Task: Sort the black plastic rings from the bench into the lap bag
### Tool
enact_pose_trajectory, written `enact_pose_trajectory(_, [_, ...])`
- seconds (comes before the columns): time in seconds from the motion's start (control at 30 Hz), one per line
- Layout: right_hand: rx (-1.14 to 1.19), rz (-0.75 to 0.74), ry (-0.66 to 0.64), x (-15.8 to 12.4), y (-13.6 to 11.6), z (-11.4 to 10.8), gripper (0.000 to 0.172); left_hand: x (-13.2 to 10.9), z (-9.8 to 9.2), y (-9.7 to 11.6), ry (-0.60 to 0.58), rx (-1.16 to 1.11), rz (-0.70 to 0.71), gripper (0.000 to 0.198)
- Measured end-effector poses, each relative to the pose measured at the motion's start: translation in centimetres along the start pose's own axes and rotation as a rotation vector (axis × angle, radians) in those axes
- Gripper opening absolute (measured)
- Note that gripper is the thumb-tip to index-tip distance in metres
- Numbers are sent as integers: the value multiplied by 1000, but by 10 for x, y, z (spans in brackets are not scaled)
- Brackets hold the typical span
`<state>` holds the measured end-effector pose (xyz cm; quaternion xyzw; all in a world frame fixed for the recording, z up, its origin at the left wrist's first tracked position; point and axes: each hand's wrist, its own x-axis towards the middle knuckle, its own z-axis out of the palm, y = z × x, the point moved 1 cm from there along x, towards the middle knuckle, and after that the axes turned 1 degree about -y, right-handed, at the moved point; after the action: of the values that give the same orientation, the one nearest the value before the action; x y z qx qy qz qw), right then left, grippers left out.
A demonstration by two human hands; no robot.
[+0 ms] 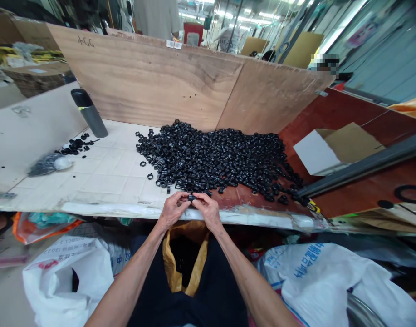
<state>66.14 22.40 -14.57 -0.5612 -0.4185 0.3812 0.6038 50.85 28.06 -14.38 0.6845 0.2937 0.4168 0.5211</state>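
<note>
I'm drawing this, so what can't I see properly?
In the head view:
Black piece: partly covered by left hand and right hand.
Yellow bag: inside too dark.
Pile: lower pieces buried under upper ones.
Metal thing: partly covered by white sack, cut off by bottom edge.

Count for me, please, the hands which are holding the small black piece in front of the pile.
2: the left hand at the left end of the black piece, and the right hand at its right end. None seems hidden.

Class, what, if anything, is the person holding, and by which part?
A small black piece, held by its two sides between the left hand and right hand.
</note>
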Motion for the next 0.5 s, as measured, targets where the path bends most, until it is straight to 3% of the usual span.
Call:
enact_pose_trajectory(0.17, [-47, 43, -14, 0, 0, 3, 30, 0, 1, 2, -22, -56, -3, 24])
enact_pose_trajectory(0.27, [-249, -47, 0, -1, -4, 6, 27, 0, 0, -2, -20, -52, -4, 24])
enact_pose_trajectory(0.37, [-416, -156, 41, -1, -9, 11, 42, 0, 0, -7, -2, -48, -11, 24])
enact_pose_trajectory(0.5, [-270, -89, 107, -3, -5, 15, 30, 0, 2, -9, 4, -73, -32, 23])
